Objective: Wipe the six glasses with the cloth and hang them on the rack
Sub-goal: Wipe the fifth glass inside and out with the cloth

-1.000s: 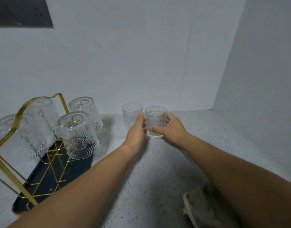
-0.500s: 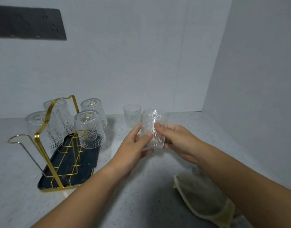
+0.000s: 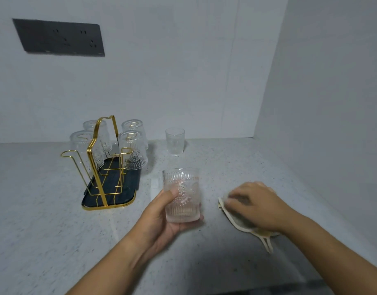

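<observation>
My left hand (image 3: 162, 220) grips a clear patterned glass (image 3: 182, 194) upright above the counter, thumb on its front. To its right my right hand (image 3: 253, 204) lies on the beige cloth (image 3: 244, 223) on the counter, fingers bent over it; whether they grasp it is unclear. A gold wire rack (image 3: 104, 158) on a dark tray (image 3: 111, 188) stands at the left, with several glasses hanging upside down on it, one of them (image 3: 133, 150) at its right front. Another glass (image 3: 174, 141) stands upright near the back wall.
The speckled counter (image 3: 45, 209) meets a white wall behind and another on the right, forming a corner. A dark socket panel (image 3: 60, 38) is mounted on the back wall above the rack.
The glass has come toward me and now sits in my left hand alone. My right hand has let go of it and dropped to the cloth on the right.
</observation>
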